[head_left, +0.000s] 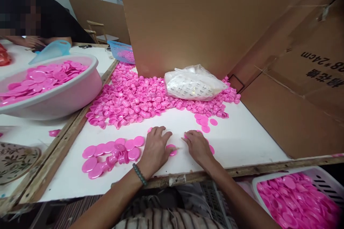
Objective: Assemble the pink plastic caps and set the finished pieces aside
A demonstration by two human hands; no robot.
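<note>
My left hand (156, 148) lies palm down on the white table (242, 139), fingers spread over a small pink cap (172, 149) that shows under the thumb side. My right hand (197, 146) rests flat beside it, fingers stretched toward the left hand, covering a pink disc (211, 149). To the left of my left hand lies a cluster of flat pink discs and caps (110, 154). A big heap of small pink caps (139, 98) spreads across the table behind both hands. A few loose discs (205, 121) lie just beyond my right hand.
A clear plastic bag (193, 84) sits on the heap against cardboard walls (282, 61). A white basin of pink discs (48, 82) stands at left, a white basket of pink pieces (295, 200) at lower right. Another person (40, 18) sits at far left.
</note>
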